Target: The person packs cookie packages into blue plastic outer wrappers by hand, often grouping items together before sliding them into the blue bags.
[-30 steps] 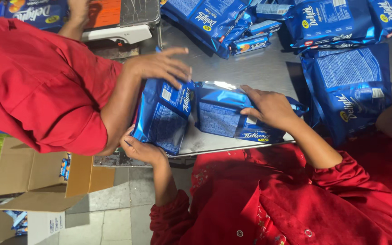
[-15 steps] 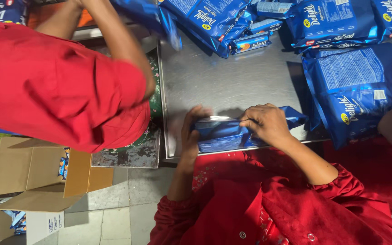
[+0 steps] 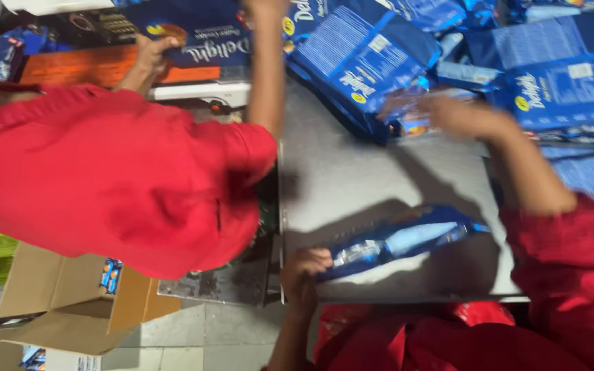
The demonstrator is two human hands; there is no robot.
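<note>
My left hand (image 3: 305, 269) grips the near end of a flat blue packet (image 3: 400, 242) that lies on the steel table (image 3: 352, 172) close to its front edge. My right hand (image 3: 463, 118), blurred, reaches across the table to the pile of blue packets (image 3: 379, 62) at the far side; it touches the pile's edge and I cannot tell whether it holds one. Its fingers look spread.
A co-worker in a red shirt (image 3: 104, 178) stands at the left, with both arms raised toward a blue box (image 3: 201, 48) on a machine. More blue packets (image 3: 565, 89) heap at the far right. Open cardboard cartons (image 3: 70, 288) sit on the floor at lower left.
My right hand left the packet and moved up to the far pile. My left hand slid to the packet's left end. The co-worker carried a packet away and lifted both arms.
</note>
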